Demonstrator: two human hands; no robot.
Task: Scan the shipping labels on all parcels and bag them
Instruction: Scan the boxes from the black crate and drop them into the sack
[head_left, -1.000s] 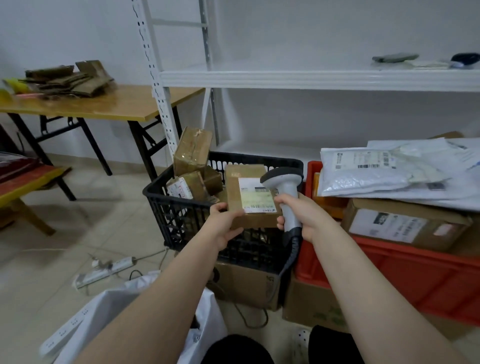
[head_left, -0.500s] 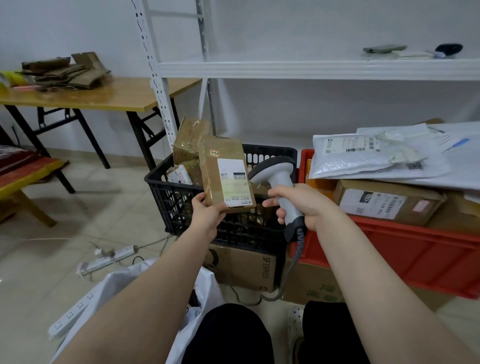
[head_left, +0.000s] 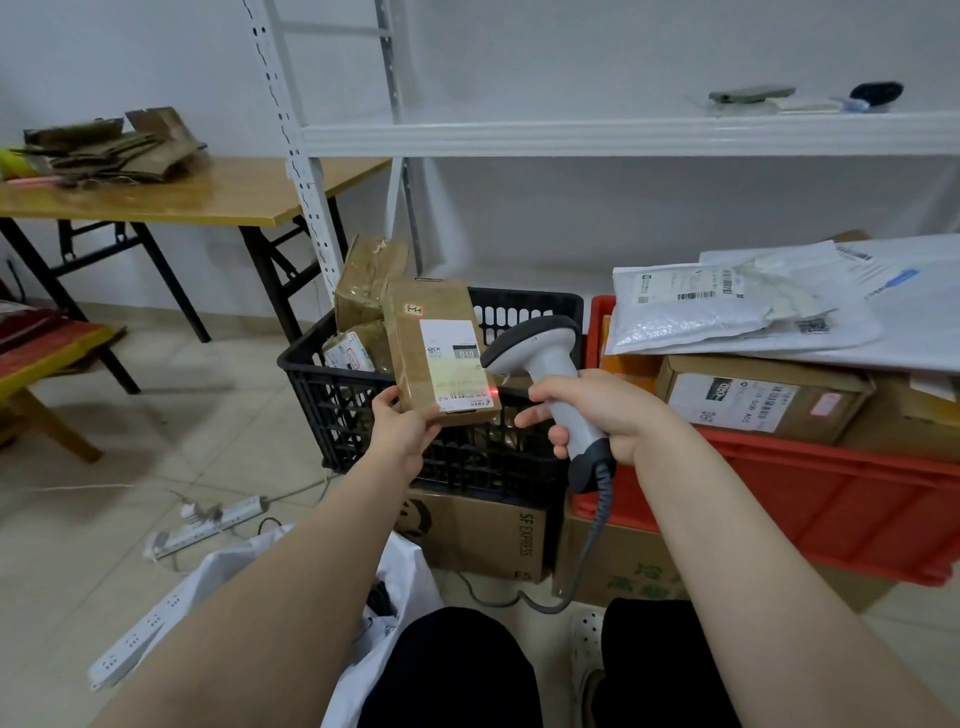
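Observation:
My left hand (head_left: 402, 423) grips the lower corner of a brown cardboard parcel (head_left: 410, 358) held upright, its white shipping label (head_left: 454, 364) facing me. My right hand (head_left: 597, 410) grips the handle of a grey barcode scanner (head_left: 540, 358), whose head points left at the label. A red scan dot glows at the label's lower right edge. Behind the parcel stands a black plastic crate (head_left: 524, 306) holding more brown parcels (head_left: 366, 280). A white bag (head_left: 405, 577) lies open on the floor by my left forearm.
A red crate (head_left: 831, 499) on the right holds cardboard boxes (head_left: 753, 400) and white mailer bags (head_left: 701, 306). Cardboard boxes (head_left: 483, 535) sit under both crates. White shelving (head_left: 623, 135) rises behind. A wooden table (head_left: 182, 197) stands at left. Power strips (head_left: 208, 525) and cables lie on the floor.
The parcel went from tilted low in front of the crate to upright, label toward me. The scanner moved up to the label's right side and now casts a red dot on it.

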